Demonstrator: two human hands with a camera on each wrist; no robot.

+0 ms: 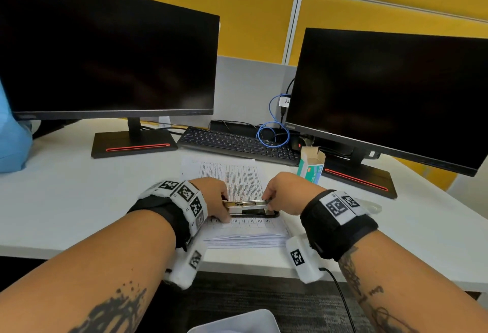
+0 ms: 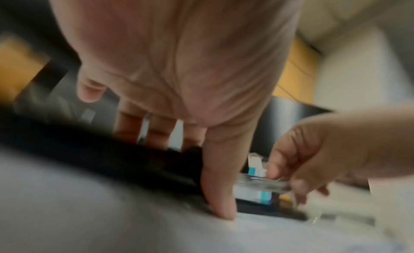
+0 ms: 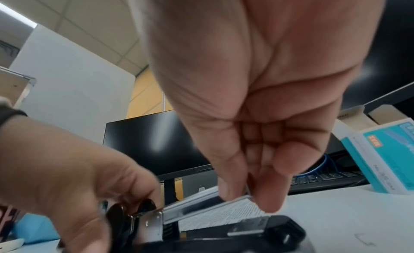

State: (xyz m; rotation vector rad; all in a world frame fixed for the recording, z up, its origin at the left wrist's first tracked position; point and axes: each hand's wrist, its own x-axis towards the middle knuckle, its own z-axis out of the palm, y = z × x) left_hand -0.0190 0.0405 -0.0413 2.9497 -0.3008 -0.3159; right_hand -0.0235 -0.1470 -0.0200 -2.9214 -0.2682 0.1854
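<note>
A black stapler point(image 1: 254, 213) lies swung open on a stack of printed papers point(image 1: 237, 174) near the desk's front edge. Its metal magazine point(image 1: 245, 203) stands raised above the black base point(image 3: 257, 226). My left hand point(image 1: 220, 200) grips the stapler's hinge end, thumb tip point(image 2: 221, 209) down on the paper beside it. My right hand point(image 1: 269, 198) pinches the front end of the magazine point(image 3: 197, 209) between thumb and forefinger. An open teal and white staple box point(image 1: 311, 166) stands to the right of the papers. Whether staples sit in the magazine is hidden.
Two dark monitors point(image 1: 105, 55) point(image 1: 390, 95) stand at the back with a black keyboard point(image 1: 237, 142) and a coiled blue cable point(image 1: 274, 132) between them. A blue object point(image 1: 13, 142) is at far left. A white container point(image 1: 237, 322) sits below the desk edge.
</note>
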